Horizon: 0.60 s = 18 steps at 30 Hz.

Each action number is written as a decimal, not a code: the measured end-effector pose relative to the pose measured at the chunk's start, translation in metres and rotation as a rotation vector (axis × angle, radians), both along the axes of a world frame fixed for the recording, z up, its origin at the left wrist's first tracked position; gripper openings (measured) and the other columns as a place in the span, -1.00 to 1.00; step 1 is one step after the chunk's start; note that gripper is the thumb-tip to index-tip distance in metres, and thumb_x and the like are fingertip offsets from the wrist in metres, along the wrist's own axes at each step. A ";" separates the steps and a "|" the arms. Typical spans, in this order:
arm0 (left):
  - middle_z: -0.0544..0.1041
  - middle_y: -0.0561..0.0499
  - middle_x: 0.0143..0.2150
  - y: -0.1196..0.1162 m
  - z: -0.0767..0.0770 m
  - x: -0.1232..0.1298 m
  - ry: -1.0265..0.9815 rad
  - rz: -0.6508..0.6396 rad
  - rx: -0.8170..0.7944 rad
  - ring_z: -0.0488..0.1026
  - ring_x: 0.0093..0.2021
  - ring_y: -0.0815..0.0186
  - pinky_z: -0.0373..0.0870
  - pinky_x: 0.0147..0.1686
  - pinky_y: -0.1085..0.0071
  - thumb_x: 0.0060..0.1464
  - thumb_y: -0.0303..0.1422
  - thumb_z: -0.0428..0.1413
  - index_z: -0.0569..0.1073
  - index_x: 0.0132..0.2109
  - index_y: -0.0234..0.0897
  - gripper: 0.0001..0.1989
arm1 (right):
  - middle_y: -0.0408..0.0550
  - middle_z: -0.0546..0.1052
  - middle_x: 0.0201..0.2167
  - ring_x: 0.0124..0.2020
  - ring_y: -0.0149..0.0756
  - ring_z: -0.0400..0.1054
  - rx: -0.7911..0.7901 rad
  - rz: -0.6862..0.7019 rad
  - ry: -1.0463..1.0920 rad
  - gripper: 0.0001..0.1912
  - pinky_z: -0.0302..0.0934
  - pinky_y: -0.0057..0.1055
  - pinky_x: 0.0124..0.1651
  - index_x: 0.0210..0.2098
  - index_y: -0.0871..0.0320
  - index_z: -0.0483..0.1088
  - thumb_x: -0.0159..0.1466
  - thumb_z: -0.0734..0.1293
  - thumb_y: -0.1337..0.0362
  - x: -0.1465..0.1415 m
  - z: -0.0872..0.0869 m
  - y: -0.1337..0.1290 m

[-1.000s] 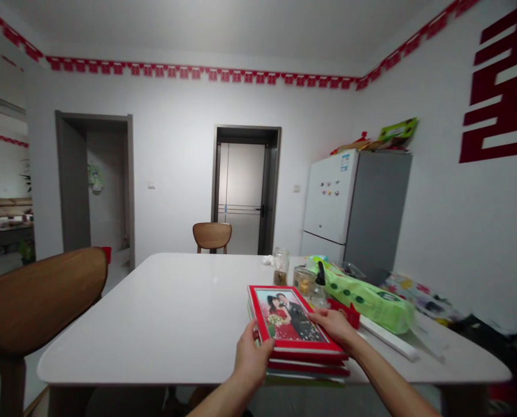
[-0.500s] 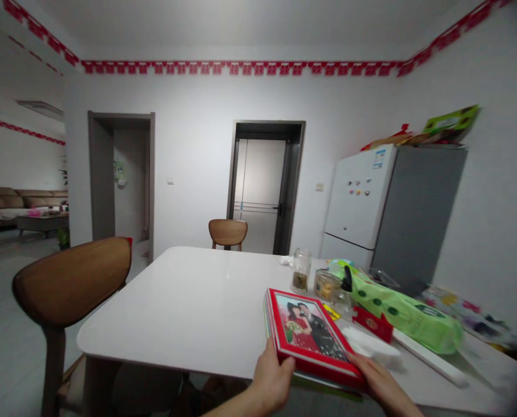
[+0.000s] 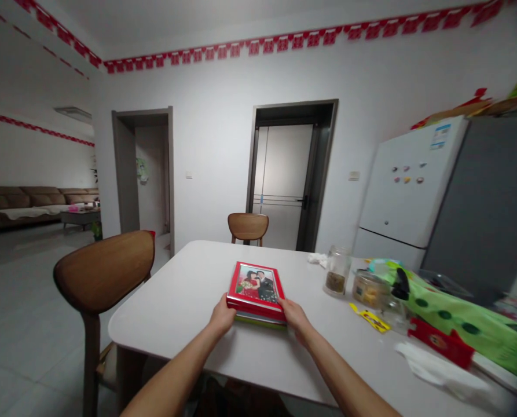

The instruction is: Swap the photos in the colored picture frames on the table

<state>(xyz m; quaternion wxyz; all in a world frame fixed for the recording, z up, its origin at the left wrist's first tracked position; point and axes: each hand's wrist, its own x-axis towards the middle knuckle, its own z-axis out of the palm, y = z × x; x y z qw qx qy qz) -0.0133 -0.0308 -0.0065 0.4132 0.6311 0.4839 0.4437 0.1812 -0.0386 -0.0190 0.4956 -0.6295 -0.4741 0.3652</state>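
Note:
A red photo album [image 3: 258, 284] with a framed picture of a couple on its cover is held flat over the middle of the white table [image 3: 175, 313]. Beneath it shows the edge of a green, book-like item [image 3: 260, 322], so it looks like a small stack. My left hand [image 3: 223, 315] is closed on the near left corner, with the thumb along the side. At the near right corner, my right hand [image 3: 295, 318] grips the same stack, its thumb on the red cover. Most fingers of both hands are hidden underneath. Whether the stack touches the tabletop I cannot tell.
Along the right side stand a glass jar [image 3: 337, 272], a container of yellowish food [image 3: 370, 289], a yellow packet [image 3: 373, 319], a red box [image 3: 440, 343], white tissue [image 3: 444, 370] and a long green package [image 3: 466, 324]. A wooden chair [image 3: 106, 275] is at the left, another chair [image 3: 248, 226] behind.
Both hands have carried the album stack from the table's right front edge leftward and farther in over the tabletop. The camera view has turned a little to the left and tilted.

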 end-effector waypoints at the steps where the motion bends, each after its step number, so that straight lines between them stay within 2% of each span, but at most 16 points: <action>1: 0.47 0.00 -0.18 0.003 0.001 -0.003 -0.002 0.017 -0.005 0.35 -0.14 0.24 0.23 -0.15 0.41 -0.22 -0.58 0.01 0.27 -0.05 -0.25 -0.52 | -0.03 0.53 -0.43 -0.34 -0.29 0.40 -0.006 0.001 -0.019 -0.60 0.24 -0.43 -0.29 -0.29 0.22 0.40 0.11 0.07 0.12 -0.003 0.001 0.005; 5: 0.47 -0.02 -0.23 0.005 0.002 -0.010 -0.022 0.106 -0.039 0.36 -0.16 0.23 0.22 -0.17 0.41 -0.25 -0.62 0.01 0.28 -0.06 -0.30 -0.51 | 0.03 0.51 -0.36 -0.30 -0.24 0.37 -0.020 -0.076 -0.141 -0.53 0.21 -0.39 -0.27 -0.20 0.26 0.37 0.11 0.08 0.06 0.001 0.010 0.011; 8: 0.45 -0.05 -0.27 0.001 0.012 -0.016 -0.051 0.189 -0.057 0.36 -0.17 0.21 0.22 -0.18 0.40 -0.26 -0.63 0.02 0.25 -0.03 -0.35 -0.46 | 0.09 0.47 -0.31 -0.28 -0.21 0.33 0.011 -0.207 -0.245 -0.42 0.16 -0.35 -0.25 0.04 0.31 0.15 0.10 0.10 0.10 0.002 0.027 0.005; 10: 0.42 -0.03 -0.32 -0.004 0.029 -0.017 -0.088 0.222 -0.033 0.36 -0.21 0.24 0.22 -0.20 0.41 -0.23 -0.61 0.02 0.19 0.02 -0.38 -0.44 | -0.05 0.44 -0.44 -0.42 -0.29 0.31 0.104 -0.226 -0.274 -0.36 0.14 -0.39 -0.34 0.13 0.25 -0.01 0.08 0.13 0.17 -0.007 0.047 -0.006; 12: 0.39 0.04 -0.40 -0.014 0.056 -0.014 -0.142 0.199 0.031 0.36 -0.31 0.32 0.23 -0.26 0.46 -0.17 -0.57 0.02 0.13 0.07 -0.38 -0.43 | -0.26 0.30 -0.63 -0.61 -0.42 0.19 0.308 -0.111 -0.195 -0.33 0.08 -0.48 -0.50 0.15 0.13 -0.08 0.05 0.17 0.23 -0.027 0.073 -0.024; 13: 0.36 0.09 -0.45 -0.021 0.072 -0.011 -0.177 0.156 0.067 0.35 -0.38 0.37 0.24 -0.31 0.48 -0.15 -0.54 0.01 0.11 0.09 -0.34 -0.42 | -0.32 0.21 -0.69 -0.68 -0.47 0.10 0.448 0.002 -0.077 -0.31 0.01 -0.51 -0.57 0.16 0.10 -0.11 0.04 0.17 0.26 -0.040 0.088 -0.035; 15: 0.29 0.20 -0.53 -0.039 0.104 -0.003 -0.259 0.024 0.147 0.28 -0.53 0.47 0.23 -0.44 0.55 -0.16 -0.52 0.02 0.04 0.12 -0.15 -0.35 | -0.37 0.14 -0.72 -0.72 -0.52 -0.02 0.607 0.212 0.172 -0.26 -0.07 -0.56 -0.63 0.16 0.03 -0.18 0.03 0.20 0.29 -0.065 0.116 -0.059; 17: 0.26 0.23 -0.56 -0.059 0.131 0.003 -0.537 -0.344 0.242 0.19 -0.61 0.51 0.17 -0.55 0.57 -0.21 -0.52 0.03 -0.07 0.16 -0.13 -0.24 | -0.39 0.12 -0.73 -0.72 -0.54 -0.08 0.671 0.336 0.355 -0.25 -0.10 -0.57 -0.65 0.15 -0.01 -0.17 0.01 0.20 0.34 -0.085 0.139 -0.080; 18: 0.25 0.24 -0.57 -0.068 0.141 0.004 -0.639 -0.455 0.256 0.16 -0.62 0.51 0.15 -0.57 0.57 -0.23 -0.52 0.04 -0.09 0.17 -0.15 -0.21 | -0.39 0.11 -0.74 -0.72 -0.54 -0.09 0.694 0.366 0.422 -0.25 -0.11 -0.57 -0.64 0.15 -0.02 -0.15 0.00 0.20 0.37 -0.092 0.147 -0.089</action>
